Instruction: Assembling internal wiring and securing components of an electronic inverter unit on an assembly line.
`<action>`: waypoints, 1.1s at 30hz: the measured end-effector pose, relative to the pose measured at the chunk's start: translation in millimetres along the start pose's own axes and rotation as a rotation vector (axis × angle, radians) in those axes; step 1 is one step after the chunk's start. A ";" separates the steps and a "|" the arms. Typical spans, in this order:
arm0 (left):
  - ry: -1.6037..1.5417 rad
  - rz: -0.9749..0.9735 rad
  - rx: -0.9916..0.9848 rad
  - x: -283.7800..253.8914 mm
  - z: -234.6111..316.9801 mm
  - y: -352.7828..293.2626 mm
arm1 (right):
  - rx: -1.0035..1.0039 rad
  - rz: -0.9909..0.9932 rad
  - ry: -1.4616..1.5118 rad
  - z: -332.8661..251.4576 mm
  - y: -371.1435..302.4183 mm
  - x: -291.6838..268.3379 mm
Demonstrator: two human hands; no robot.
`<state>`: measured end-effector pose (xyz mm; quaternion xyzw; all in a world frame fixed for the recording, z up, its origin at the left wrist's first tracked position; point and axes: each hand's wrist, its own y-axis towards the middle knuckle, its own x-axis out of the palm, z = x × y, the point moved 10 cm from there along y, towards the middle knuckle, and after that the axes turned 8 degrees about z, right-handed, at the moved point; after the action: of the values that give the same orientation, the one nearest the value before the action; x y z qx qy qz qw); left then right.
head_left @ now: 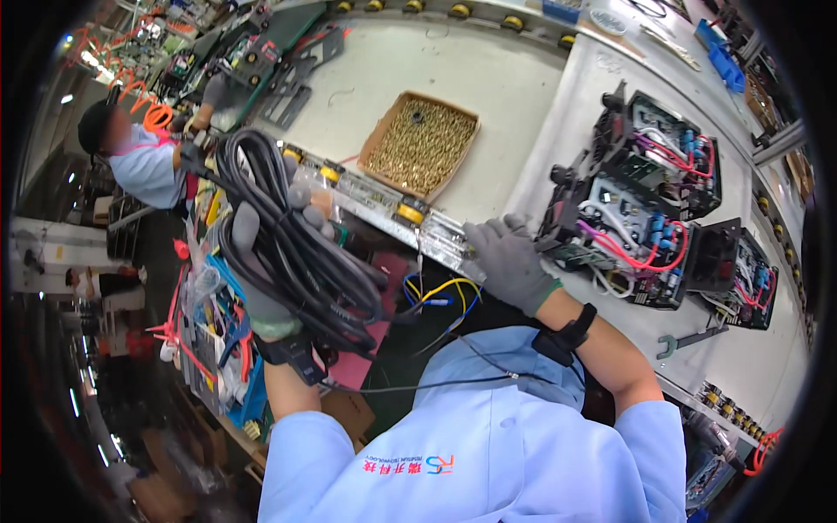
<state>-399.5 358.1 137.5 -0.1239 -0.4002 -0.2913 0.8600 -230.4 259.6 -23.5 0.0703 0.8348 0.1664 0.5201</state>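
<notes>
A thick coil of black cable hangs in front of me at the left. My left hand, in a grey glove, is wrapped round it, and fingertips show on the coil's far side. The loose cable end, with blue and yellow wires, dangles to the right of the coil. My right hand, also gloved in grey, lies on the bench's near edge with fingers stretched out. It holds nothing that I can see. Close to its right stands an open electronic unit with red and white wires.
A cardboard box of small brass-coloured parts sits on the bench. More open units and a wrench are at the right. Rollers line the bench edge. A blue bin of tools is at lower left; another person works beyond.
</notes>
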 end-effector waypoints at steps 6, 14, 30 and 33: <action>0.008 0.186 -0.062 -25.8 -25.0 34.3 | 0.006 -0.002 -0.061 1.7 -4.9 -21.0; 0.207 0.112 -0.131 2.8 -61.1 109.4 | 0.445 -0.149 1.386 -60.9 29.2 -57.4; 0.155 0.168 -0.059 -42.2 -10.7 109.9 | 0.467 0.582 1.109 5.2 111.6 -182.1; -0.013 -0.130 -0.119 -12.9 0.1 99.4 | 0.179 0.645 0.928 -17.5 138.1 -172.0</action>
<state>-346.5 442.8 129.7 -0.1507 -0.3950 -0.3691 0.8277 -176.5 335.2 177.4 0.2851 0.9228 0.2586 0.0142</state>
